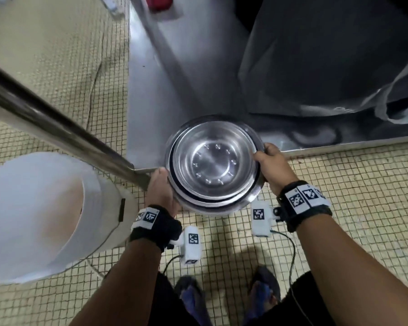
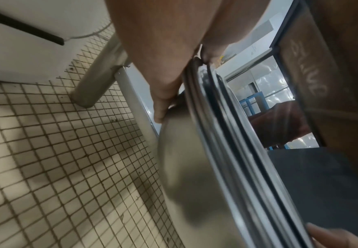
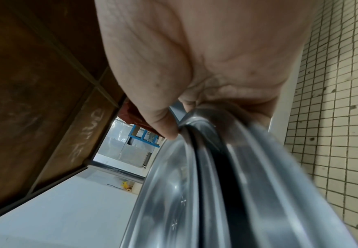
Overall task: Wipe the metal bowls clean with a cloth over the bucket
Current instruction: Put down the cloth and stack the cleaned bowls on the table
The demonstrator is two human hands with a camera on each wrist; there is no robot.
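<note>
Two hands grip a nested stack of bowls [image 1: 213,164] by its rims: left hand [image 1: 161,190] cupping the underside, right hand [image 1: 275,167] pinching thumb over the edge. Stack hangs in the air right of the bucket [image 1: 43,215], not yet over it. I'd keep it level, swing it bucketward, both grips firm; no cloth visible.

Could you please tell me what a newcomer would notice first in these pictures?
First, the stack of metal bowls at the centre, held above the tiled floor, with the left hand and right hand each keeping a grip on opposite rims. Next, the big white bucket standing at the lower left, beside a steel table leg.
</note>
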